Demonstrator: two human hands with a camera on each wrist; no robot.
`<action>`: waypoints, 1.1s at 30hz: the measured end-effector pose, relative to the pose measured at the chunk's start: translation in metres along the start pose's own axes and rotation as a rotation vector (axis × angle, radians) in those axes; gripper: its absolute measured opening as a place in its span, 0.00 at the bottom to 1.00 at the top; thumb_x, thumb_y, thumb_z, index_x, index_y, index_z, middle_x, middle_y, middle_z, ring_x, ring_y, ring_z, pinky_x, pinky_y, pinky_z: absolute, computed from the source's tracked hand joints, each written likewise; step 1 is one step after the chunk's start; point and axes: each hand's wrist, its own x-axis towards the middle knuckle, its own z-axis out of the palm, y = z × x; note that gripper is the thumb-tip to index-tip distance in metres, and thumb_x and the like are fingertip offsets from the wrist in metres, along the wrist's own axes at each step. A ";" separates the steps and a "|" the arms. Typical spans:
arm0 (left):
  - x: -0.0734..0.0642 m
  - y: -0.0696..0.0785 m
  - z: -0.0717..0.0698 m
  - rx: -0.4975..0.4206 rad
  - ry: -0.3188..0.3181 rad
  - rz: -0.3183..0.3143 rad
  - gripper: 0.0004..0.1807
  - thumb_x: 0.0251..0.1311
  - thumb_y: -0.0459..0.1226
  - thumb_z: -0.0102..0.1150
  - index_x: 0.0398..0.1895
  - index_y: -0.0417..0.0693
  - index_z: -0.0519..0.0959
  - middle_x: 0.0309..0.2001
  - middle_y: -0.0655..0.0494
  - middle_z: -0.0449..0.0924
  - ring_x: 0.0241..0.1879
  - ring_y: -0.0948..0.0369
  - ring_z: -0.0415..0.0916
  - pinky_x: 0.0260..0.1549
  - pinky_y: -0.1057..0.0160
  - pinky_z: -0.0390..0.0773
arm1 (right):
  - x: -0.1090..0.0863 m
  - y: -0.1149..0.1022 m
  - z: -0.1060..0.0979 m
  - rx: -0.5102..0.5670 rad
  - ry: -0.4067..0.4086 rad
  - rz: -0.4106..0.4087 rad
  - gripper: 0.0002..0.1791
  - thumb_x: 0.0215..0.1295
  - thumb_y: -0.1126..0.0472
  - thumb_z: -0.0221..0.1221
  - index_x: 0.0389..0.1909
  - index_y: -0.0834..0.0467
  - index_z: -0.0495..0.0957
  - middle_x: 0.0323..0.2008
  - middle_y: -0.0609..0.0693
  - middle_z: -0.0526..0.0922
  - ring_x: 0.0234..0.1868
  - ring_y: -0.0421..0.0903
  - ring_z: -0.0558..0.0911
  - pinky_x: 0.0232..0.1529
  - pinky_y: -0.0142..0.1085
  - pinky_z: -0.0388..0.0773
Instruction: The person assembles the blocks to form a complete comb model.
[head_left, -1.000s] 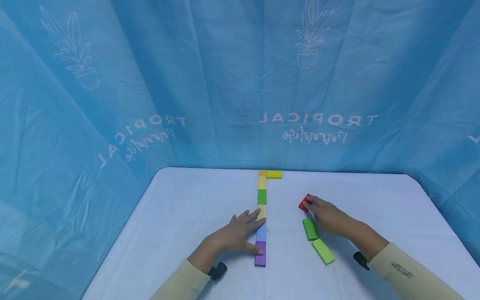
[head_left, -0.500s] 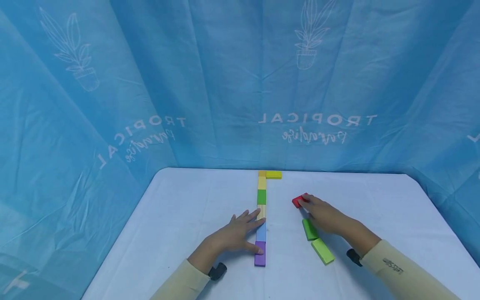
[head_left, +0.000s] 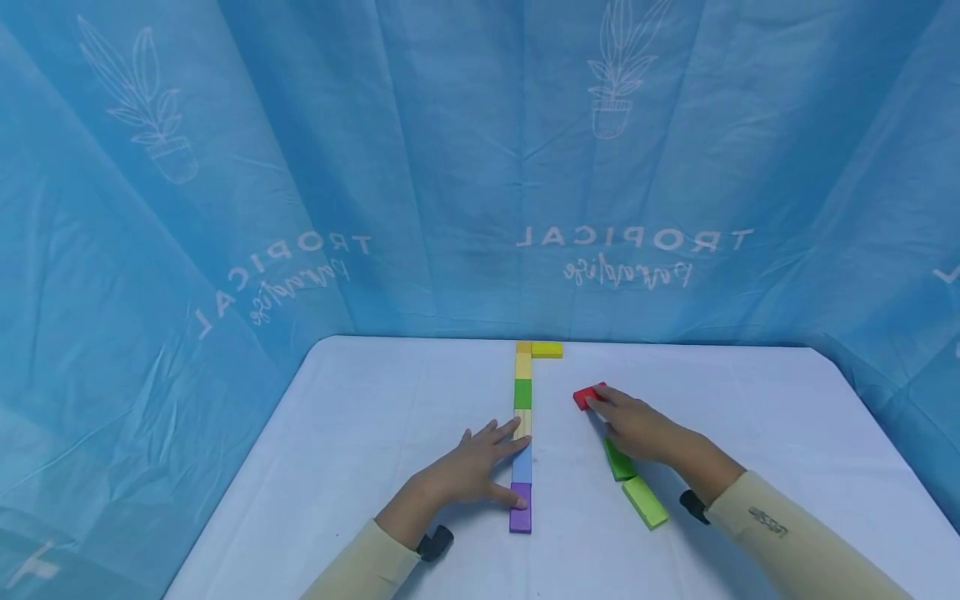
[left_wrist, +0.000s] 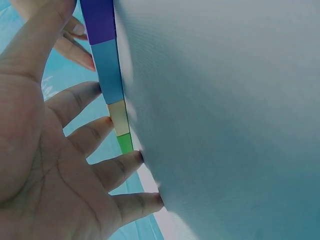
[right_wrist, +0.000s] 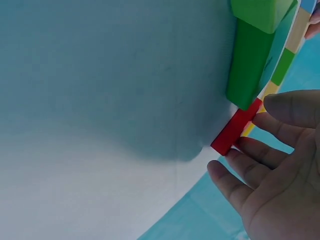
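Observation:
In the head view my left hand (head_left: 468,468) lies with spread fingers along a straight row of coloured wooden blocks. Its thumb touches the purple block (head_left: 520,522) at the near end, and two fingertips reach the blue block (head_left: 522,468) and the plain wood block (head_left: 526,422). My right hand (head_left: 641,427) pinches a red block (head_left: 587,396) between thumb and fingers, to the right of the row. The red block (right_wrist: 232,131) lies low by the cloth in the right wrist view. A dark green block (head_left: 618,462) sits just below the right hand, end to end with a lime green block (head_left: 645,502).
Farther up the row come a green block (head_left: 522,394), a pale yellow block (head_left: 522,367) and an orange one (head_left: 523,347). A yellow block (head_left: 547,350) extends rightward from the far end. Behind the white table (head_left: 390,392) hangs a blue printed curtain (head_left: 450,167).
The red block, held by my right hand, has moved left toward the row and turned flatter across the view. My left hand and the row have stayed put.

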 end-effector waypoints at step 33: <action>-0.002 0.001 -0.001 0.011 0.002 0.000 0.52 0.48 0.64 0.71 0.78 0.73 0.59 0.83 0.66 0.46 0.83 0.51 0.41 0.78 0.37 0.45 | 0.030 -0.037 -0.005 -0.004 -0.032 0.049 0.38 0.70 0.56 0.62 0.78 0.50 0.59 0.79 0.56 0.57 0.79 0.60 0.58 0.70 0.58 0.70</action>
